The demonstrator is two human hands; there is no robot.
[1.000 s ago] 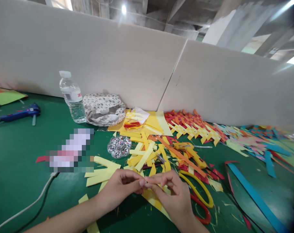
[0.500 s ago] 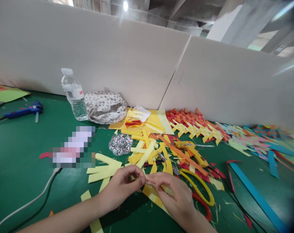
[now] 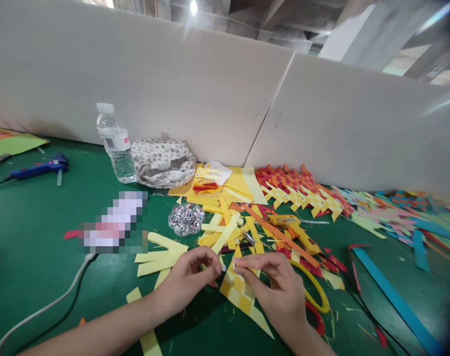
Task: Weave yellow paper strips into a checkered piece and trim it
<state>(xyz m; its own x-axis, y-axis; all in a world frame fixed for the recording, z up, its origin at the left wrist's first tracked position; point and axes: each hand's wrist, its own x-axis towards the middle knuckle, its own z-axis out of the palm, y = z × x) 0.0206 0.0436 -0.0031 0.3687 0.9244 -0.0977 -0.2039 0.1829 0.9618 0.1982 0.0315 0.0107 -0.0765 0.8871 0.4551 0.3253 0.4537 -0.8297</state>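
My left hand (image 3: pixel 195 277) pinches a small white piece (image 3: pixel 224 267) between thumb and forefinger. Just across a narrow gap, my right hand (image 3: pixel 275 282) holds another tiny white piece (image 3: pixel 234 266) at its fingertips. What exactly these pieces are is too small to tell. Below the hands lies a woven yellow paper piece (image 3: pixel 238 289) with a checkered pattern, partly covered by my right hand. Beyond my left hand sits a clear flower-shaped case (image 3: pixel 186 219) full of googly eyes. Scissors with yellow and red handles (image 3: pixel 323 299) lie partly hidden behind my right hand.
Yellow paper strips (image 3: pixel 225 232) and a yellow glue gun (image 3: pixel 302 237) lie ahead. Woven paper fish (image 3: pixel 295 190) are piled by the white partition (image 3: pixel 154 84). A water bottle (image 3: pixel 117 148), patterned cloth bag (image 3: pixel 161 160), blurred-out device (image 3: pixel 117 222) with a cable, and blue glue gun (image 3: pixel 39 168) are leftward.
My hands, earlier together at the fingertips, have drawn apart, each with a small white piece. My right hand moved right, uncovering more of the woven yellow paper. The view shifted slightly.
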